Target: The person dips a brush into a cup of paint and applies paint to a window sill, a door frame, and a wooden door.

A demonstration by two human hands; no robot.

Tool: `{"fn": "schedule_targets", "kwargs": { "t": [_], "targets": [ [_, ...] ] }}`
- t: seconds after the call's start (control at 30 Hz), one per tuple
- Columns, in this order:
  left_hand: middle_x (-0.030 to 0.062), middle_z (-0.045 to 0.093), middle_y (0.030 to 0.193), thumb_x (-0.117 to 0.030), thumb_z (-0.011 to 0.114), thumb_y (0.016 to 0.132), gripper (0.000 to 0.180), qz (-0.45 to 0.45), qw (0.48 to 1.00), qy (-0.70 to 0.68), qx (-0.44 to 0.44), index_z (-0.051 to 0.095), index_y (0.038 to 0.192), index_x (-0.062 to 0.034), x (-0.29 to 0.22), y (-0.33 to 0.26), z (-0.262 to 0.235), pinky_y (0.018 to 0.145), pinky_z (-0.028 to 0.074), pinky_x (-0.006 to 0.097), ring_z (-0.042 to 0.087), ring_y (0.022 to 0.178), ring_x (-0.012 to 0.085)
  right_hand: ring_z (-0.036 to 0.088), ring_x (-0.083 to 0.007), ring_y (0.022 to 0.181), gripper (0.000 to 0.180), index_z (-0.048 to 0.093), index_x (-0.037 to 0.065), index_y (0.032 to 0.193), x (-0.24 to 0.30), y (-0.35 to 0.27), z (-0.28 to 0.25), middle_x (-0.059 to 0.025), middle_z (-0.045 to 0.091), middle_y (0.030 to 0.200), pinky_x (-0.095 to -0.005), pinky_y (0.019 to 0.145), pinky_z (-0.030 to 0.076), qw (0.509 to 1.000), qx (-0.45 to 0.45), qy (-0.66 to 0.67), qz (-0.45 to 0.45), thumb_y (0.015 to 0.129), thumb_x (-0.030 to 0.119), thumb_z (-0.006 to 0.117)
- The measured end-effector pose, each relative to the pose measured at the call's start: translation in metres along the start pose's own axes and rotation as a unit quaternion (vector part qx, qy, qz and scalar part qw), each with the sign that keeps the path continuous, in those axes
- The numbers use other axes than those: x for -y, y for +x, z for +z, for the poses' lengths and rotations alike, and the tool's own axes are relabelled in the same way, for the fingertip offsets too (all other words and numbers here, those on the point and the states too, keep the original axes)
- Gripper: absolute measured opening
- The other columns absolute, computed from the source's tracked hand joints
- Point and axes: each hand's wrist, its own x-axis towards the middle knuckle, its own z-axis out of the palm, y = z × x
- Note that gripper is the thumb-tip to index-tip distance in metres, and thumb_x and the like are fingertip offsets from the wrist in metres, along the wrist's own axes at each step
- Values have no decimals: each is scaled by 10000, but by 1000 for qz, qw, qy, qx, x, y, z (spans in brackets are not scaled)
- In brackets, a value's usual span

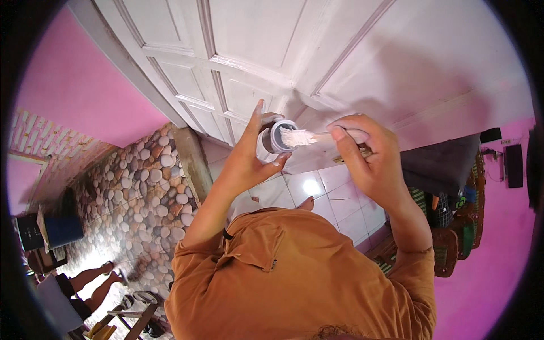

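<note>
My left hand (242, 157) is wrapped around a small round paint tub (265, 141), tilted so that its open mouth shows. Whitish smears mark the fingers. In my right hand (374, 153) is a paintbrush (323, 137), gripped by its pale handle between thumb and fingers. The brush lies nearly level, and its white-coated bristles are at the tub's mouth. Whether they touch the rim I cannot tell. Right in front of both hands stands a white panelled door (255, 39), with shadows falling on its right part.
Pale tiles (331, 195) lie beneath me, beside a pebble-patterned floor (136, 181) on the left. Another person's legs (96, 283) show at lower left, near a wooden stool (133, 317) and sandals (144, 297). Dark cloth (442, 164) and patterned chairs (447, 249) stand right, by a pink wall (481, 300).
</note>
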Motion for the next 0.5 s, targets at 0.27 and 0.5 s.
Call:
{"fn": "schedule_targets", "kwargs": {
  "t": [0.27, 0.5],
  "targets": [
    [207, 592, 1337, -20, 850, 751, 1139, -17, 998, 50, 40, 129, 1632, -33, 0, -7, -1, 1060, 480, 418, 604, 1229, 347, 663, -358, 732, 164, 637, 44, 1009, -23, 10, 36, -150, 677, 899, -436, 649, 523, 981, 97, -117, -125, 948, 189, 684],
    [188, 562, 1368, 20, 826, 722, 1162, 0, 998, 60, 16, 105, 1632, -14, 8, -9, 0, 1053, 479, 404, 607, 1215, 298, 656, -338, 706, 155, 638, 38, 1001, -31, 15, 36, -145, 659, 853, -434, 627, 505, 993, 84, -52, -66, 961, 184, 668]
  ]
}}
